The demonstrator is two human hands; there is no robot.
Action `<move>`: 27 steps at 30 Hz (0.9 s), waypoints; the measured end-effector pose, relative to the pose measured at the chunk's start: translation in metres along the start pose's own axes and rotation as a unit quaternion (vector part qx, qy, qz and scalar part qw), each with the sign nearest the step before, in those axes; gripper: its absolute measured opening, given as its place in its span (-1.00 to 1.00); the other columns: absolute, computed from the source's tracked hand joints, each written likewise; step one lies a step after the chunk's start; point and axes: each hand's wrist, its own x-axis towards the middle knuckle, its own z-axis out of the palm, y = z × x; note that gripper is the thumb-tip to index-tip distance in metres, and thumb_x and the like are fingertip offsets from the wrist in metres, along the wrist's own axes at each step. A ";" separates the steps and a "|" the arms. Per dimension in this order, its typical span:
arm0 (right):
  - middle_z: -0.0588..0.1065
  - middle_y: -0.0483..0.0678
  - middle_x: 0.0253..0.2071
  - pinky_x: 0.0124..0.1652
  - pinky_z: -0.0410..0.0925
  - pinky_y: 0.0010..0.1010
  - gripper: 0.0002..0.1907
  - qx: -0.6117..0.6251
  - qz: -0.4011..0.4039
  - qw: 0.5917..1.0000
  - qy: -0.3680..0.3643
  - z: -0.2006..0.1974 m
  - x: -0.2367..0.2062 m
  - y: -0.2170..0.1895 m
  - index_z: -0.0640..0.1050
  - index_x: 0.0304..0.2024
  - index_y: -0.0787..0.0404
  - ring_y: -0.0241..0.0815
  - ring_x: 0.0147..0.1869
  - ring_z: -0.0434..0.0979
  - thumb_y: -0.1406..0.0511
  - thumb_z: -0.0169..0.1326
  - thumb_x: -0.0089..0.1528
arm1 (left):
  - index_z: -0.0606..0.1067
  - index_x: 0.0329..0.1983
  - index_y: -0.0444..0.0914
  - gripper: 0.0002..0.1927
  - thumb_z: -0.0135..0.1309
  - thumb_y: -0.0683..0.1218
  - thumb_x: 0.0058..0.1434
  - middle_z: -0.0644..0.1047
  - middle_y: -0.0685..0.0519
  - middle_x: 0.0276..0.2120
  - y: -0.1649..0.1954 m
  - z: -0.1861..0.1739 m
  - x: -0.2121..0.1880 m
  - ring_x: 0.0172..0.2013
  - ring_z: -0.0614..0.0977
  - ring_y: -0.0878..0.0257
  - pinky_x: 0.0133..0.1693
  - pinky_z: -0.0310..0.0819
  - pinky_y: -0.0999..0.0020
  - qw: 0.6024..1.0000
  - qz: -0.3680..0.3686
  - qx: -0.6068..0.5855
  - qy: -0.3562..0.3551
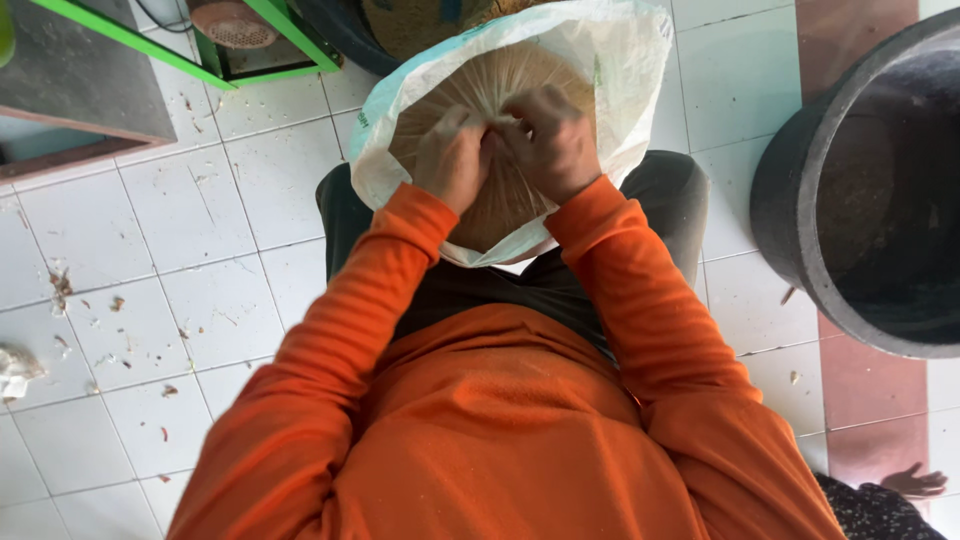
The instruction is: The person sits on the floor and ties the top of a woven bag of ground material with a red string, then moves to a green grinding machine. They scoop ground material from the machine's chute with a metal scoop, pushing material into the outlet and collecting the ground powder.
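White tiled floor (190, 215), gritty w/ scraps and bits of debris, reddish tile strip (860, 395) along one side. All places below given relative to the white woven sack (620, 70).

Sack standing open btwn the knees, dark trousers (670, 195) showing just beside its lower edge on both sides. Inside the sack mouth: clear inner plastic liner (500, 75), pulled up into radiating pleats over brownish contents, gathered toward a knot point near the sack's centre.

Left hand (450, 160) at the sack's centre-left, fingers curled shut on the bunched liner. Right hand (550, 140) at centre-right, touching the left, likewise clenched on the same gathered plastic. Exact fingertip positions hidden under the knuckles, so can't tell if twisting or just pinching. Orange long sleeves (350, 330) running from below the sack up to both wrists; orange shirt body filling the lower frame.

Right of the sack, well apart: big black round tub (800, 200), dark inside, contents unclear. Above-left of the sack: green metal frame (280, 40) w/ a round perforated part (232, 20) of some machine, plus grey slab surface (70, 70) further left. Directly behind the sack's top edge: dark rounded container (340, 30), only partly seen. Far below-right of the sack: someone else's bare foot (915, 482) on the reddish strip, next to a dark patterned cloth (870, 510). Far left of the sack, at frame edge: crumpled whitish scrap (15, 370).
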 end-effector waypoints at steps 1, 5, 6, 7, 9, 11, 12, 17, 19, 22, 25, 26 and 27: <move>0.52 0.12 -0.09 -0.23 0.58 -0.45 -0.84 -0.032 -0.059 0.997 -0.028 -0.001 -0.002 -0.001 0.56 -0.03 0.24 -0.11 -0.16 0.67 0.39 0.18 0.34 | 0.56 -0.21 -0.33 -0.88 0.12 -0.25 0.17 0.54 -0.17 -0.24 -0.002 -0.002 0.004 -0.22 0.60 -0.16 -0.23 0.50 0.01 1.000 0.006 -0.008 -0.008; 0.48 0.10 -0.15 -0.23 0.50 -0.23 -0.82 -0.108 -0.065 0.992 -0.012 -0.002 -0.010 -0.004 0.59 -0.05 0.25 0.03 -0.17 0.60 0.37 0.25 0.30 | 0.55 -0.28 -0.32 -0.93 0.06 -0.28 0.25 0.53 -0.14 -0.23 -0.011 -0.010 0.024 -0.19 0.62 -0.08 -0.17 0.55 0.08 0.989 0.086 0.069 -0.100; 0.48 0.12 -0.14 -0.23 0.50 -0.22 -0.80 -0.112 -0.066 0.991 -0.007 -0.002 -0.011 -0.006 0.58 -0.04 0.29 0.05 -0.16 0.60 0.38 0.24 0.30 | 0.54 -0.29 -0.33 -0.94 0.06 -0.28 0.25 0.52 -0.13 -0.24 -0.012 -0.010 0.028 -0.19 0.63 -0.05 -0.16 0.56 0.11 0.980 0.133 0.101 -0.111; 0.47 0.15 -0.13 -0.24 0.49 -0.21 -0.79 -0.117 -0.067 0.991 -0.003 -0.001 -0.014 -0.008 0.58 -0.04 0.33 0.07 -0.14 0.59 0.38 0.23 0.30 | 0.54 -0.30 -0.33 -0.95 0.06 -0.28 0.25 0.51 -0.13 -0.25 -0.012 -0.010 0.032 -0.19 0.64 -0.02 -0.16 0.57 0.14 0.967 0.180 0.133 -0.122; 0.48 0.13 -0.14 -0.24 0.48 -0.21 -0.81 -0.138 -0.082 0.987 0.019 0.003 -0.020 -0.012 0.57 -0.07 0.32 0.06 -0.14 0.58 0.40 0.22 0.28 | 0.53 -0.28 -0.35 -0.95 0.06 -0.28 0.23 0.51 -0.10 -0.25 -0.014 -0.014 0.043 -0.20 0.63 0.04 -0.16 0.57 0.19 0.931 0.283 0.206 -0.100; 0.48 0.10 -0.14 -0.21 0.49 -0.22 -0.84 -0.130 -0.091 0.987 0.032 0.004 -0.025 -0.019 0.57 -0.10 0.30 0.05 -0.13 0.59 0.41 0.22 0.28 | 0.53 -0.27 -0.34 -0.94 0.07 -0.27 0.20 0.51 -0.10 -0.25 -0.018 -0.016 0.048 -0.21 0.63 0.04 -0.18 0.56 0.18 0.921 0.307 0.232 -0.066; 0.49 0.09 -0.14 -0.18 0.49 -0.22 -0.86 -0.112 -0.093 0.989 0.033 0.002 -0.026 -0.021 0.56 -0.11 0.29 0.06 -0.12 0.59 0.41 0.22 0.29 | 0.52 -0.26 -0.33 -0.93 0.09 -0.26 0.18 0.51 -0.11 -0.25 -0.020 -0.018 0.049 -0.22 0.62 0.01 -0.19 0.55 0.15 0.933 0.281 0.222 -0.042; 0.51 0.08 -0.22 -0.27 0.47 -0.24 -0.93 -0.009 -0.017 1.000 0.021 -0.017 -0.012 -0.017 0.61 -0.21 0.29 0.00 -0.27 0.58 0.42 0.24 0.25 | 0.52 -0.16 -0.34 -0.91 0.16 -0.21 0.35 0.53 -0.15 -0.20 -0.007 -0.004 0.019 -0.18 0.58 -0.12 -0.13 0.50 0.03 0.998 -0.014 0.006 0.060; 0.52 0.14 -0.19 -0.26 0.47 -0.24 -0.96 -0.040 -0.041 0.998 0.027 -0.022 0.006 -0.009 0.61 -0.22 0.31 0.03 -0.27 0.58 0.43 0.20 0.28 | 0.55 -0.24 -0.31 -0.91 0.20 -0.17 0.28 0.55 -0.14 -0.22 0.002 0.011 -0.001 -0.16 0.60 -0.12 -0.12 0.49 0.02 0.992 -0.106 -0.043 0.054; 0.58 0.04 -0.29 -0.20 0.48 -0.19 -0.95 -0.084 -0.109 0.984 -0.115 -0.020 0.035 0.000 0.64 -0.28 0.26 0.04 -0.23 0.61 0.40 0.20 0.30 | 0.61 -0.15 -0.32 -0.83 0.22 -0.20 0.20 0.51 -0.16 -0.17 0.002 0.026 -0.022 -0.15 0.59 -0.11 -0.10 0.52 0.09 0.986 -0.098 -0.074 0.115; 0.59 0.06 -0.35 -0.22 0.46 -0.12 -0.92 -0.113 -0.123 0.953 -0.252 -0.015 0.050 -0.003 0.66 -0.33 0.22 0.11 -0.28 0.60 0.32 0.24 0.22 | 0.64 -0.14 -0.30 -0.85 0.22 -0.25 0.22 0.50 -0.10 -0.13 -0.002 0.034 -0.024 -0.14 0.62 -0.02 -0.09 0.55 0.16 0.969 -0.148 -0.151 0.126; 0.59 0.06 -0.36 -0.23 0.46 -0.11 -0.90 -0.128 -0.077 0.949 -0.277 -0.014 0.051 -0.005 0.67 -0.34 0.20 0.11 -0.29 0.60 0.29 0.25 0.20 | 0.63 -0.13 -0.29 -0.84 0.21 -0.26 0.22 0.49 -0.09 -0.11 -0.004 0.034 -0.023 -0.14 0.63 0.02 -0.10 0.57 0.20 0.964 -0.153 -0.187 0.113; 0.58 0.06 -0.38 -0.25 0.45 -0.11 -0.89 -0.142 -0.030 0.942 -0.302 -0.014 0.050 -0.006 0.67 -0.35 0.18 0.12 -0.30 0.61 0.26 0.27 0.19 | 0.61 -0.12 -0.28 -0.83 0.20 -0.26 0.22 0.47 -0.07 -0.09 -0.006 0.034 -0.022 -0.13 0.63 0.05 -0.10 0.58 0.24 0.956 -0.160 -0.223 0.100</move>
